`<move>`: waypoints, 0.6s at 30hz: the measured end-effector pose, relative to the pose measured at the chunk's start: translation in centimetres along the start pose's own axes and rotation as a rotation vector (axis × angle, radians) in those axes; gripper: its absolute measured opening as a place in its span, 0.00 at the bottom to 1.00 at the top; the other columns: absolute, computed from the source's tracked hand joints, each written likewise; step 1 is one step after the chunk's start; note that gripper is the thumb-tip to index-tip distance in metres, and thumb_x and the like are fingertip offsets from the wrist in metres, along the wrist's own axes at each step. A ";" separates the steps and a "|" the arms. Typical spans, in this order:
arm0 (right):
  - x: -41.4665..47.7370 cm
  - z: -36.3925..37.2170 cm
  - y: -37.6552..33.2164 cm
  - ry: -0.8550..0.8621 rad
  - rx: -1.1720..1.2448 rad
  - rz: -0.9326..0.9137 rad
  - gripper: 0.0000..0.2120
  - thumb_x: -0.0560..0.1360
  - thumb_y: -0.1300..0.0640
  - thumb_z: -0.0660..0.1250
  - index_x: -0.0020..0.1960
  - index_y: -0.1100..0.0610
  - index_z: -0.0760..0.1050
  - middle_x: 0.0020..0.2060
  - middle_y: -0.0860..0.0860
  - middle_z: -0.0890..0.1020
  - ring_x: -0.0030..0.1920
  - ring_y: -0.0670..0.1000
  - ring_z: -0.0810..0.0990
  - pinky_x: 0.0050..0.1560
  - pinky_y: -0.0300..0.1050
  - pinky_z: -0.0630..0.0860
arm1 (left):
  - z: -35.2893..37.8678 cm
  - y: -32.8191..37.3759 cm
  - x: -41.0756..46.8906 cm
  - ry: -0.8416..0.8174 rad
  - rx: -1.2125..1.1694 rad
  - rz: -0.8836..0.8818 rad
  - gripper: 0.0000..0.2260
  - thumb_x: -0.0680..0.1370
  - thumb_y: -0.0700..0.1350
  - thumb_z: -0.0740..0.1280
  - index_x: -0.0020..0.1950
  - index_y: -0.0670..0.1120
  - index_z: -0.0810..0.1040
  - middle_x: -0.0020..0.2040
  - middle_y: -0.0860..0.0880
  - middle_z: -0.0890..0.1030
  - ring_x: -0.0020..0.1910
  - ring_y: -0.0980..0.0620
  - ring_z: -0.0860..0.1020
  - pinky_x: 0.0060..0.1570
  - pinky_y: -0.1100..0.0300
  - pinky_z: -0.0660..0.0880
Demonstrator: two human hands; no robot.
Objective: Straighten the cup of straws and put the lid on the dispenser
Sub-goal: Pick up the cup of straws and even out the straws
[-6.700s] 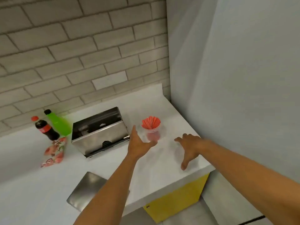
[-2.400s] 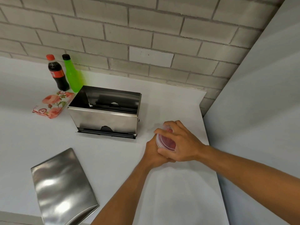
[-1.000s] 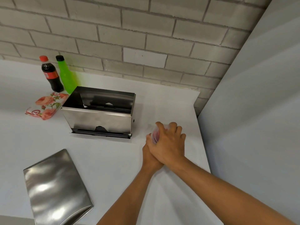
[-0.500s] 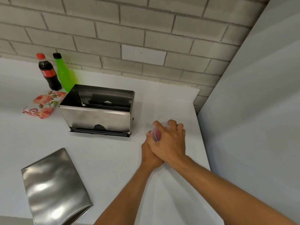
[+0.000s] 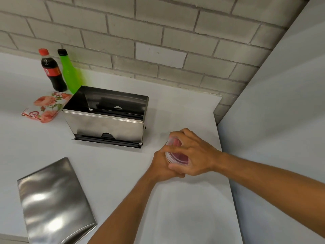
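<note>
A clear plastic cup of red straws stands on the white counter, right of the dispenser. My right hand covers its top and far side, fingers curled over the straws. Under and beside it, my left hand wraps the cup's near side. Most of the cup is hidden by both hands. The steel dispenser stands open at the top, about a hand's width to the left. Its flat steel lid lies on the counter at the front left, apart from both hands.
A cola bottle and a green bottle stand by the brick wall behind the dispenser. A flowered napkin pack lies left of the dispenser. A grey wall panel borders the counter's right edge, close to the cup.
Both hands reached the cup and closed around it. In the last half second my right hand shifted back a little, showing more of the red straw tops.
</note>
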State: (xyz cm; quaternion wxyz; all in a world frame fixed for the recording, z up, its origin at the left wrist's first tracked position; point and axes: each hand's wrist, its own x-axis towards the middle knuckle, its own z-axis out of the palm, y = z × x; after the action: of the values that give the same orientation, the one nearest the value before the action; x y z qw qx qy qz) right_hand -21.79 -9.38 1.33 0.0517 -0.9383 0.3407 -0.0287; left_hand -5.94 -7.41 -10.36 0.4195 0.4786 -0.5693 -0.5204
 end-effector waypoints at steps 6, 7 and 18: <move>-0.3 1.0 -1.4 0.104 0.011 0.131 0.26 0.77 0.32 0.63 0.73 0.40 0.71 0.69 0.50 0.72 0.65 0.55 0.70 0.63 0.55 0.73 | 0.8 0.4 -0.5 0.027 0.019 0.059 0.38 0.56 0.44 0.86 0.59 0.66 0.76 0.54 0.61 0.83 0.55 0.58 0.82 0.49 0.57 0.84; -0.4 1.4 -2.3 0.139 0.015 0.229 0.27 0.77 0.32 0.62 0.73 0.40 0.72 0.68 0.50 0.73 0.64 0.56 0.70 0.62 0.57 0.73 | 1.1 0.6 -0.7 0.059 0.035 0.083 0.34 0.60 0.46 0.86 0.61 0.62 0.76 0.54 0.60 0.82 0.55 0.59 0.82 0.49 0.61 0.83; 2.1 1.7 -8.2 0.154 -0.100 0.863 0.29 0.81 0.35 0.54 0.76 0.48 0.66 0.69 0.57 0.70 0.64 0.60 0.70 0.61 0.56 0.71 | 2.9 1.6 -2.5 0.228 -0.054 -0.022 0.14 0.76 0.52 0.74 0.60 0.62 0.78 0.52 0.62 0.85 0.55 0.63 0.83 0.49 0.71 0.77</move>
State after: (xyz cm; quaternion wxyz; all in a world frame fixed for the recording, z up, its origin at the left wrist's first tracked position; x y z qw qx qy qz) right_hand -14.81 -4.34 0.65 -0.0124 -0.7064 0.7053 -0.0580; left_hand -8.52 -4.44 -9.04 0.4885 0.5297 -0.4983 -0.4821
